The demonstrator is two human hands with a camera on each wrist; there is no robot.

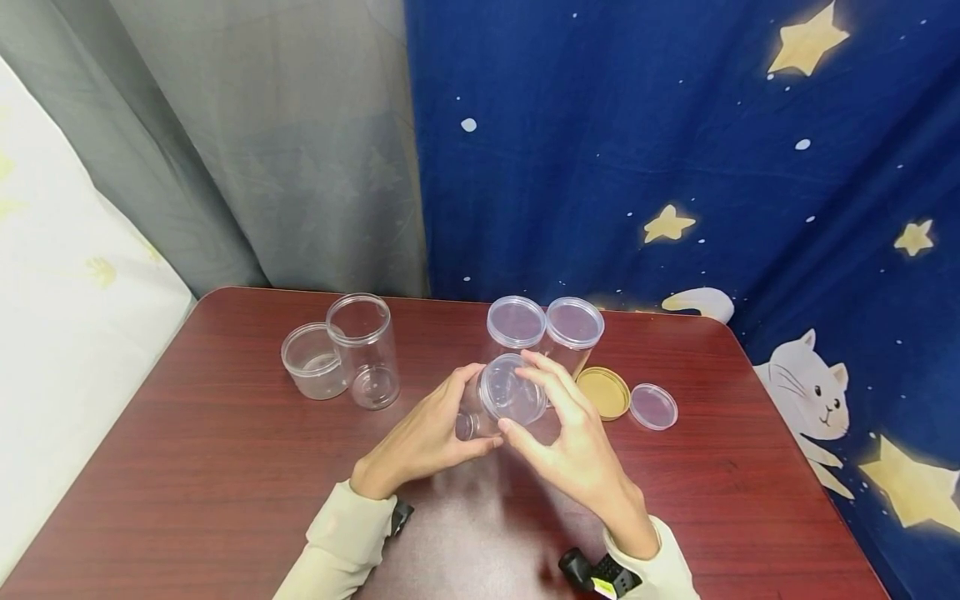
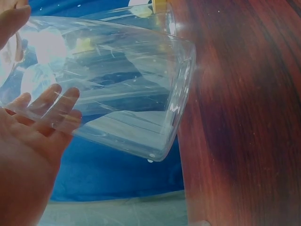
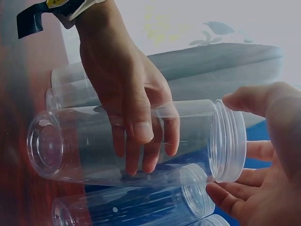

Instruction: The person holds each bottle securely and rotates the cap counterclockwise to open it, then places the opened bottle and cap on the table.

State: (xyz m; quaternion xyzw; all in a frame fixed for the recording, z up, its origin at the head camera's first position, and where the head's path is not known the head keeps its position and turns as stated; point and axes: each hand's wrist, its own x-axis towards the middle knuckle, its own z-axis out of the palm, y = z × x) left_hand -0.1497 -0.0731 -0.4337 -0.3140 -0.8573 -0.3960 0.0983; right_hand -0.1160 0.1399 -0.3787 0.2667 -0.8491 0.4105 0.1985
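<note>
A tall clear plastic jar (image 3: 89, 146) is raised slightly in front of the person, with a clear lid (image 1: 513, 390) on its mouth. The left hand (image 1: 420, 437) grips the jar's body from the side, its fingers and thumb around the wall. At the lid's rim, the right hand (image 1: 573, 442) holds with its thumb on one side and fingertips on the other. In the left wrist view the jar's base (image 2: 176, 103) shows above the wooden table. Whether the lid is fully seated cannot be told.
Two lidded clear jars, one (image 1: 516, 321) beside another (image 1: 575, 323), stand behind the hands. To their right lie a gold lid (image 1: 603, 393) and a loose clear lid (image 1: 654, 407). A tall lidless jar (image 1: 367, 358) and a short one (image 1: 315, 371) stand left on the table (image 1: 187, 467).
</note>
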